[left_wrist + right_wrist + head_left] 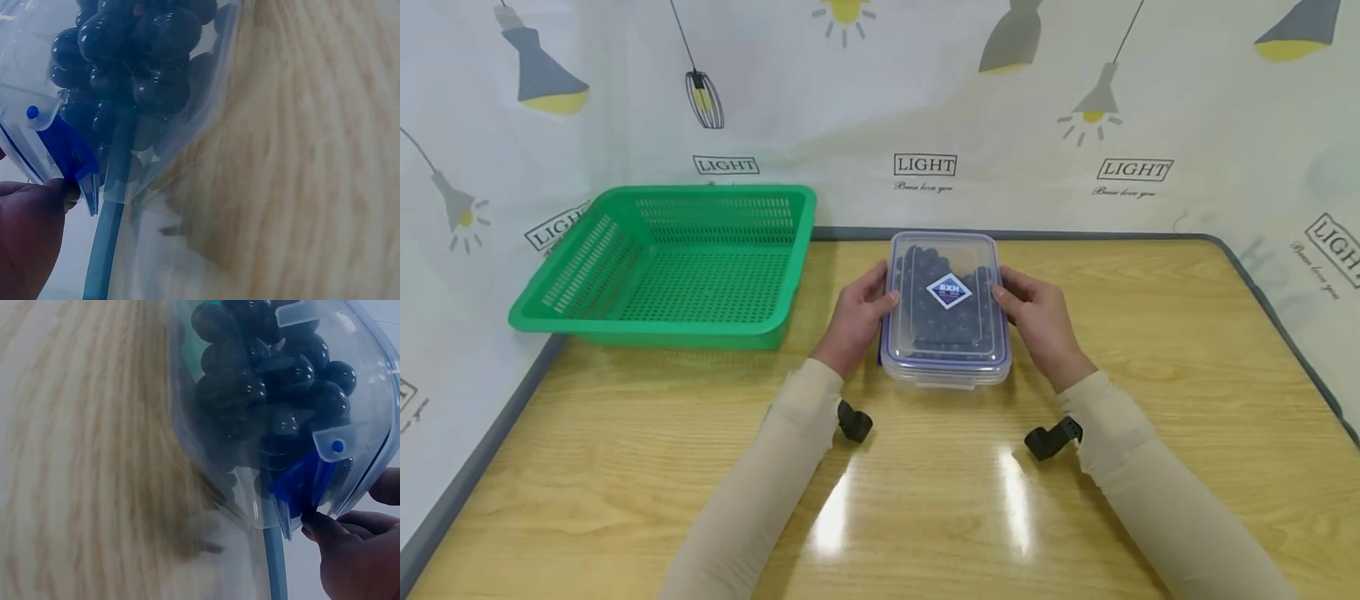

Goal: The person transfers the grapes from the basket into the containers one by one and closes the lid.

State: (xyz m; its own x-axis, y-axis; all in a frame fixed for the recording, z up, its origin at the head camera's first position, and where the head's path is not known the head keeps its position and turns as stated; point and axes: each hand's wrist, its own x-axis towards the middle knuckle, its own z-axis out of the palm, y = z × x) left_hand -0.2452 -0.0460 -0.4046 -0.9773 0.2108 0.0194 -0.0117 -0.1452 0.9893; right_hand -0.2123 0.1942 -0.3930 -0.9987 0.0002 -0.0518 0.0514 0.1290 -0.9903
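Note:
A clear lidded plastic box (947, 308) full of dark round berries stands on the wooden table (925, 500), with a diamond label on its lid. My left hand (861, 312) grips its left side and my right hand (1033, 317) grips its right side. In the left wrist view the box (125, 75) shows a blue side latch (72, 153), and a fingertip (28, 231) touches the latch's lower edge. In the right wrist view the box (275, 394) has the same kind of blue latch (303, 481), with my fingertips (350, 550) curled under it.
An empty green perforated basket (647, 332) sits at the table's back left, hanging partly over the edge. A lamp-patterned cloth covers the wall behind. Black camera mounts (853, 421) sit at both wrists.

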